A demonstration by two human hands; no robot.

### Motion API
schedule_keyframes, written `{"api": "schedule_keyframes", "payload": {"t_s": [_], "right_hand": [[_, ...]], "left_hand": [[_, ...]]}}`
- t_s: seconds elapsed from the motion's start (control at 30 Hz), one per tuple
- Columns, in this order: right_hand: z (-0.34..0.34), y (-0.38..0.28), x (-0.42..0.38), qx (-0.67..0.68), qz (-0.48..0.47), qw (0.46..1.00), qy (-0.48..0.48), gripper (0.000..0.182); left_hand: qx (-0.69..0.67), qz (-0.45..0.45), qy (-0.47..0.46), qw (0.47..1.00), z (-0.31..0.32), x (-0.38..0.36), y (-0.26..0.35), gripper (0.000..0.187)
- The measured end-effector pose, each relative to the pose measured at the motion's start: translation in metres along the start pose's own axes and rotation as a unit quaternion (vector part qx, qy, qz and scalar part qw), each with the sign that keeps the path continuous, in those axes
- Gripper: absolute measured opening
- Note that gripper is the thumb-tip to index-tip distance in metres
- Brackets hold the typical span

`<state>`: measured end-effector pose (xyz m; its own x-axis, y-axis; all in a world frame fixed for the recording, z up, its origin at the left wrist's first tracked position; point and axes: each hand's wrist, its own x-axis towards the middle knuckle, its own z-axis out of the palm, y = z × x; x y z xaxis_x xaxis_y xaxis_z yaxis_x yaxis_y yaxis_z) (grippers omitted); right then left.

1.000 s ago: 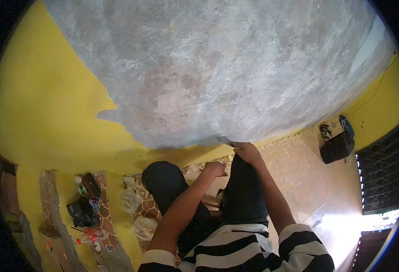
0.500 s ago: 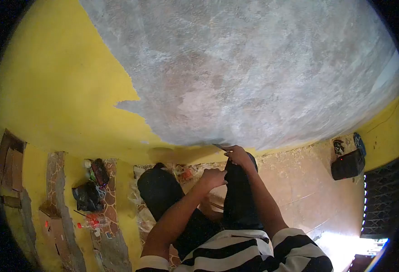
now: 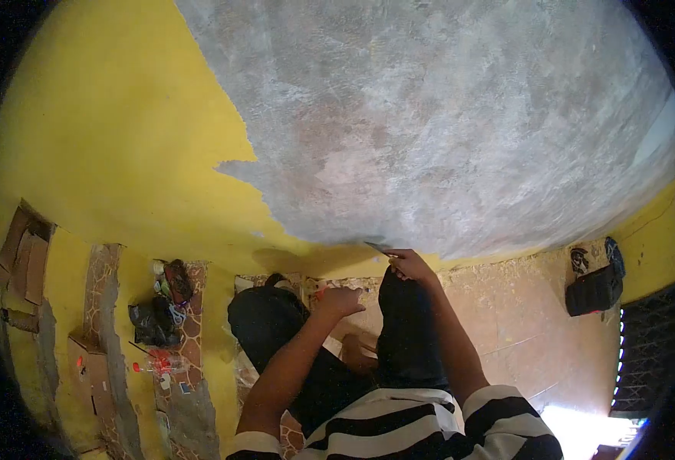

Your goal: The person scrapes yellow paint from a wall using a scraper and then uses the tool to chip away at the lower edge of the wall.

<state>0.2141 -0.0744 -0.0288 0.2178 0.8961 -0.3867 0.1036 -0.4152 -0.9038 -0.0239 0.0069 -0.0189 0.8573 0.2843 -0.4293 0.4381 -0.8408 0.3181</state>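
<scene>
My right hand is closed around the handle of a scraper, whose flat blade points left at the lower edge of the bare grey patch on the wall. Yellow paint still coats the wall left of a ragged border. My left hand, curled into a fist above my lap, is apart from the wall. What it holds, if anything, I cannot tell.
On the tiled steps at left lie a black plastic bag, a clear bottle with a red cap and cardboard pieces. A black speaker-like box stands at right, beside a dark folding gate.
My left hand has drawn a little left, away from my right hand. The scraper stays near the paint's lower edge, and the view has shifted slightly.
</scene>
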Motion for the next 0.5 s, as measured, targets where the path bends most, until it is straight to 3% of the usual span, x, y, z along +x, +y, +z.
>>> {"api": "schedule_keyframes", "payload": {"t_s": [0.07, 0.13, 0.2, 0.27, 0.3, 0.33, 0.4, 0.5], "right_hand": [[0.002, 0.011, -0.003, -0.024, -0.020, 0.999, 0.039, 0.040], [0.014, 0.012, -0.006, -0.163, -0.067, 0.974, 0.142, 0.036], [0.021, 0.003, -0.009, -0.152, -0.071, 0.974, 0.151, 0.034], [0.029, -0.021, -0.018, -0.076, 0.003, 0.984, 0.160, 0.036], [0.033, -0.018, -0.008, -0.136, -0.082, 0.973, 0.169, 0.037], [0.034, -0.012, -0.004, -0.135, -0.083, 0.973, 0.168, 0.037], [0.039, -0.009, -0.003, -0.055, 0.006, 0.984, 0.169, 0.036], [0.039, -0.003, -0.001, -0.086, -0.016, 0.981, 0.173, 0.035]], "left_hand": [[0.025, -0.012, -0.009, 1.000, 0.000, 0.006, 0.002, 0.053], [-0.004, -0.015, -0.077, 0.997, -0.015, 0.010, 0.014, 0.063], [-0.013, 0.012, -0.073, 0.997, -0.014, 0.011, 0.019, 0.062], [-0.022, 0.035, -0.069, 0.997, -0.006, 0.012, 0.017, 0.062], [-0.017, 0.040, -0.079, 0.996, -0.004, 0.011, 0.017, 0.062], [-0.014, 0.044, -0.089, 0.995, -0.003, 0.010, 0.016, 0.061], [-0.017, 0.042, -0.081, 0.996, -0.002, 0.006, 0.014, 0.060], [-0.023, 0.024, -0.094, 0.995, -0.014, 0.004, 0.019, 0.060]]}}
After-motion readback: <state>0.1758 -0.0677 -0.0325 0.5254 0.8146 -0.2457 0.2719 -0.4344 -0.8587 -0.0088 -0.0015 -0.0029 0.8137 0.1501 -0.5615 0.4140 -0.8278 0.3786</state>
